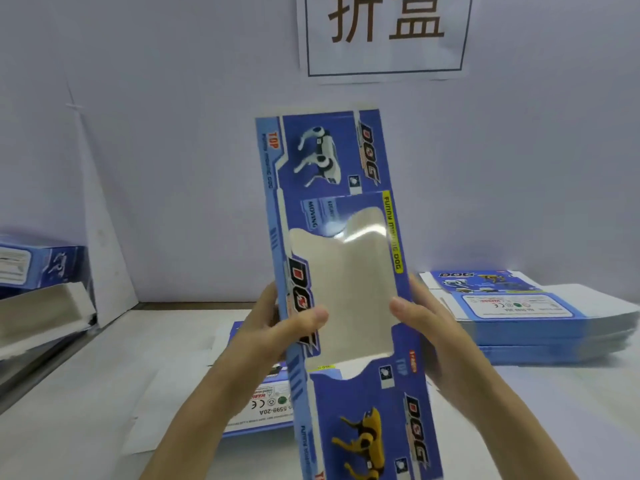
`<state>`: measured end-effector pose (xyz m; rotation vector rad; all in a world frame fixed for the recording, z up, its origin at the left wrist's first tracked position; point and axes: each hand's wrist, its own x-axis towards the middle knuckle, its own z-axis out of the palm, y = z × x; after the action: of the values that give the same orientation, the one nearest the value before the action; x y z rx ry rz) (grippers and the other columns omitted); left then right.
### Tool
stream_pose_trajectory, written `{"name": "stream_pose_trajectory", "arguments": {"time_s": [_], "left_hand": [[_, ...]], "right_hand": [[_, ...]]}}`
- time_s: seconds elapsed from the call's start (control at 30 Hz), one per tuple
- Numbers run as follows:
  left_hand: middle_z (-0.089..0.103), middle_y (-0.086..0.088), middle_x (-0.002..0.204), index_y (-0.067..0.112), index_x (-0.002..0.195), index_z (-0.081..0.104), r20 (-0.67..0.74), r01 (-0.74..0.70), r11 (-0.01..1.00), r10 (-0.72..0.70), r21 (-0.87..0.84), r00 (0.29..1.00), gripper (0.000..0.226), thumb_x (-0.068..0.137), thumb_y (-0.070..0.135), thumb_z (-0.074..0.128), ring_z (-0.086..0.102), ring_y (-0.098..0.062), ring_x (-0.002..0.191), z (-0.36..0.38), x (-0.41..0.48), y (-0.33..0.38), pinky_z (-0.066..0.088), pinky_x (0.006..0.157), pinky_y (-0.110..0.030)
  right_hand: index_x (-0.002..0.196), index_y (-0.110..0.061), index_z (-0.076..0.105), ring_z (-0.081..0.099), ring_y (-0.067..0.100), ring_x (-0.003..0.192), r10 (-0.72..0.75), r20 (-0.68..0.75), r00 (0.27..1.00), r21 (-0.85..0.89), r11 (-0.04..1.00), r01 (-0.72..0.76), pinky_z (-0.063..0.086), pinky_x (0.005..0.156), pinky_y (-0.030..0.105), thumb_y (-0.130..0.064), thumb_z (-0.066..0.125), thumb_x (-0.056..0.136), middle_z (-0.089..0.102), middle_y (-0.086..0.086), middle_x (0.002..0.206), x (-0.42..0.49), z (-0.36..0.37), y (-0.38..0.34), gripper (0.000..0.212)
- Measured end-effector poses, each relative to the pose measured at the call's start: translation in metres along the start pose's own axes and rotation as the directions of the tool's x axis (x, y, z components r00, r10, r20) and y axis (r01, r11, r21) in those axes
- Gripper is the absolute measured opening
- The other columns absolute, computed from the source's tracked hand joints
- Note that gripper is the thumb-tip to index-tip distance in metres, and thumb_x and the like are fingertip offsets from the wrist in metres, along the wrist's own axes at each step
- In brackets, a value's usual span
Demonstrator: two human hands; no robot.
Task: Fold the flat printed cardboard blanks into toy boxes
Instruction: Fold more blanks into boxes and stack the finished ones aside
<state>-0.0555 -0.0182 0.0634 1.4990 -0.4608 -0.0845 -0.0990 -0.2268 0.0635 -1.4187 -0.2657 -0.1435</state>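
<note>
A pale wall (pixel 173 168) stands behind my white table (pixel 86 393). Above the table, in front of me, I hold one flat blue cardboard blank (pixel 332 161) upright and tilted slightly, its printed face and clear window (pixel 346 282) toward me. A stack of flat blanks (pixel 540 323) lies on the table to my right, and a paper sign (pixel 384 32) hangs on the wall above. A folded box (pixel 45 265) sits at the far left. Another blank (pixel 263 410) lies flat beneath my arms. My left hand (pixel 277 327) grips the held blank's left edge, thumb across the print; my right hand (pixel 426 323) grips the right edge, thumb on the window.
</note>
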Motion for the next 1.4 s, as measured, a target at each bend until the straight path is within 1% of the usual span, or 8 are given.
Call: {"name": "stream_pose_trajectory", "arguments": {"time_s": [0.23, 0.37, 0.5, 0.73, 0.8, 1.03, 1.27, 1.4], "left_hand": [[0.065, 0.026, 0.107, 0.048, 0.111, 0.05, -0.133, -0.143, 0.979, 0.163, 0.145, 0.978, 0.037, 0.084, 0.033, 0.069, 0.061, 0.003, 0.106, 0.011, 0.003, 0.004, 0.05, 0.072, -0.007], [0.065, 0.024, 0.114, 0.046, 0.125, 0.045, 0.031, -0.158, 0.987, 0.157, 0.032, 0.987, 0.071, 0.063, 0.053, 0.079, 0.063, 0.001, 0.106, 0.022, -0.005, 0.007, 0.054, 0.075, -0.016], [0.074, 0.006, 0.096, 0.029, 0.109, 0.06, -0.246, -0.156, 0.984, 0.131, -0.087, 0.96, 0.044, 0.068, 0.037, 0.075, 0.073, -0.016, 0.083, 0.012, 0.001, 0.003, 0.059, 0.058, -0.027], [0.074, -0.008, 0.101, 0.016, 0.114, 0.059, -0.12, -0.006, 0.974, -0.022, -0.227, 0.993, 0.047, 0.07, 0.031, 0.068, 0.073, -0.027, 0.084, -0.013, 0.004, -0.004, 0.061, 0.065, -0.041], [0.073, -0.008, 0.103, 0.019, 0.114, 0.063, -0.03, 0.033, 0.971, -0.042, -0.237, 0.999, 0.055, 0.066, 0.041, 0.077, 0.072, -0.026, 0.087, -0.014, 0.002, -0.005, 0.06, 0.061, -0.037], [0.069, 0.017, 0.103, 0.052, 0.125, 0.037, 0.109, -0.039, 0.999, 0.039, -0.004, 0.993, 0.1, 0.038, 0.068, 0.083, 0.069, -0.01, 0.099, -0.003, 0.0, 0.008, 0.056, 0.064, -0.02], [0.07, 0.009, 0.111, 0.016, 0.141, 0.038, 0.183, -0.355, 0.905, 0.318, 0.235, 0.93, 0.098, 0.058, 0.015, 0.092, 0.07, -0.004, 0.091, -0.012, -0.008, 0.005, 0.054, 0.067, -0.015], [0.067, 0.024, 0.095, 0.017, 0.133, 0.048, 0.149, -0.341, 0.801, 0.308, 0.492, 0.94, 0.084, 0.06, 0.041, 0.082, 0.067, 0.0, 0.073, -0.011, -0.012, 0.005, 0.048, 0.054, -0.009]], "right_hand": [[0.13, -0.034, 0.045, 0.064, 0.002, 0.098, -0.222, -0.341, 0.913, -0.217, 0.964, 0.153, 0.055, 0.062, 0.017, -0.042, 0.086, 0.051, 0.059, -0.011, 0.113, 0.002, 0.015, -0.001, 0.089], [0.136, -0.035, 0.046, 0.057, 0.0, 0.11, -0.36, -0.096, 0.928, -0.42, 0.86, 0.29, 0.053, 0.083, 0.018, -0.048, 0.07, 0.07, 0.052, -0.009, 0.121, -0.004, 0.04, 0.001, 0.072], [0.127, -0.039, 0.053, 0.05, 0.0, 0.118, -0.382, 0.034, 0.924, -0.51, 0.788, 0.344, 0.048, 0.087, 0.014, -0.038, 0.061, 0.086, 0.051, -0.024, 0.121, -0.005, 0.032, 0.0, 0.042], [0.133, -0.038, 0.044, 0.058, -0.004, 0.11, -0.426, -0.343, 0.837, -0.377, 0.879, 0.293, 0.052, 0.082, 0.016, -0.017, 0.07, 0.086, 0.056, -0.007, 0.128, 0.002, 0.013, -0.002, 0.057], [0.131, -0.033, 0.05, 0.067, 0.024, 0.102, -0.293, -0.307, 0.906, -0.236, 0.945, 0.226, 0.058, 0.077, 0.044, -0.029, 0.071, 0.085, 0.066, 0.006, 0.118, 0.0, 0.003, -0.007, 0.05], [0.106, -0.024, 0.059, 0.069, 0.032, 0.094, -0.22, -0.152, 0.964, -0.17, 0.966, 0.194, 0.059, 0.062, 0.038, -0.031, 0.05, 0.09, 0.071, 0.011, 0.098, -0.004, -0.003, -0.014, 0.02], [0.105, -0.041, 0.069, 0.063, 0.002, 0.102, -0.354, 0.011, 0.935, 0.036, 0.935, 0.353, 0.051, 0.089, 0.024, -0.066, 0.066, 0.072, 0.069, -0.018, 0.106, -0.013, 0.006, -0.033, 0.041], [0.136, -0.006, 0.05, 0.062, 0.018, 0.103, -0.292, 0.065, 0.954, 0.232, 0.935, 0.27, 0.052, 0.088, 0.03, -0.07, 0.067, 0.067, 0.064, 0.009, 0.12, -0.02, 0.007, -0.041, 0.095]]}}
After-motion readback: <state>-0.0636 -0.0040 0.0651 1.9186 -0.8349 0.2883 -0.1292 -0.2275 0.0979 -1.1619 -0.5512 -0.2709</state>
